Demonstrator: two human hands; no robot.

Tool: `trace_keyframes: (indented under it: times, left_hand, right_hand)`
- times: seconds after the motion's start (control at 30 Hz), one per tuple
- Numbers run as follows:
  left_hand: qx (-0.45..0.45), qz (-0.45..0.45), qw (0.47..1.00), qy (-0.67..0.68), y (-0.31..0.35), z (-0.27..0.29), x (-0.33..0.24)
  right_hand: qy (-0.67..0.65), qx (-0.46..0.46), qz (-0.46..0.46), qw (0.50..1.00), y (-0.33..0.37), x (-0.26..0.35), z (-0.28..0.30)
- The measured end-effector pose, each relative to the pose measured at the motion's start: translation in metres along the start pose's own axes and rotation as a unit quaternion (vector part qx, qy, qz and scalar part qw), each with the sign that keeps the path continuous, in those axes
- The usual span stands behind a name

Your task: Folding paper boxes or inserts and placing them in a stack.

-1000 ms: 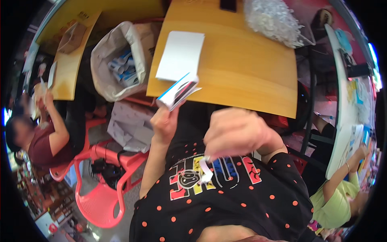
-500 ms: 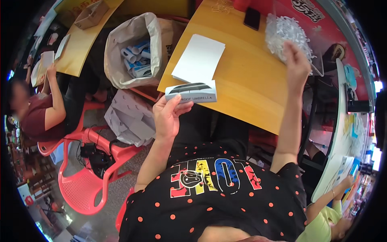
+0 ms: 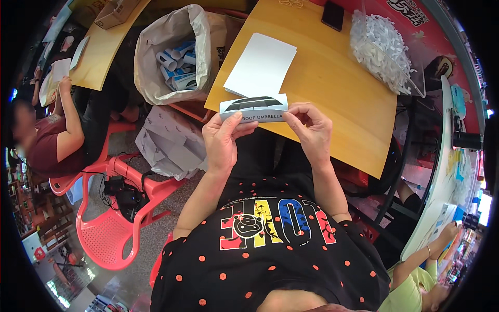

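A curled paper sleeve (image 3: 253,108), pale with a dark umbrella picture, is held level in front of my chest. My left hand (image 3: 222,136) grips its left end, thumb on the front and fingers behind. At the right end, my right hand (image 3: 311,130) is closed in a pinch at the sleeve's edge; whether a small piece also sits between those fingers is hidden. Just beyond the sleeve, a stack of white sheets (image 3: 262,63) lies on the yellow table (image 3: 322,78). A clear bag of small white strip-like pieces (image 3: 382,49) rests at the table's far right.
Left of the table stands a large paper sack (image 3: 148,67) with several rolled blue-and-white sleeves (image 3: 179,65) inside. A black phone (image 3: 332,15) lies at the back. Pink chairs (image 3: 106,236) are on the left, one bearing a black bag (image 3: 123,195). Other people sit at both sides.
My right hand has come from the bag of white pieces to the sleeve's right end. The sleeve, still in my left hand, has shifted slightly right and up.
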State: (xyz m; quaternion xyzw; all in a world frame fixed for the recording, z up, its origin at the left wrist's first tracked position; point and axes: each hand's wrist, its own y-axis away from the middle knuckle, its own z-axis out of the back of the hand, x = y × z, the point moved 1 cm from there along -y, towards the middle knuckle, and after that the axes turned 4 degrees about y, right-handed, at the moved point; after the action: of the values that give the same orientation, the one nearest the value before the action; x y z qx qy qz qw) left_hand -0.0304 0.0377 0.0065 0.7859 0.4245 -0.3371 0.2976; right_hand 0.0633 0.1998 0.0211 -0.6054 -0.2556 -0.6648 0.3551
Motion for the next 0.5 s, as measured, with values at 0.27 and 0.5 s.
trace_keyframes:
  times: [0.27, 0.5]
  left_hand:
    - [0.01, -0.026, 0.999, -0.019, 0.003, -0.003, 0.003]
    - [0.006, -0.055, 0.995, -0.084, 0.002, 0.001, 0.002]
  right_hand:
    - [-0.113, -0.033, -0.084, 0.989, -0.001, -0.008, -0.006]
    - [-0.224, 0.041, -0.177, 0.958, -0.002, -0.01, -0.006]
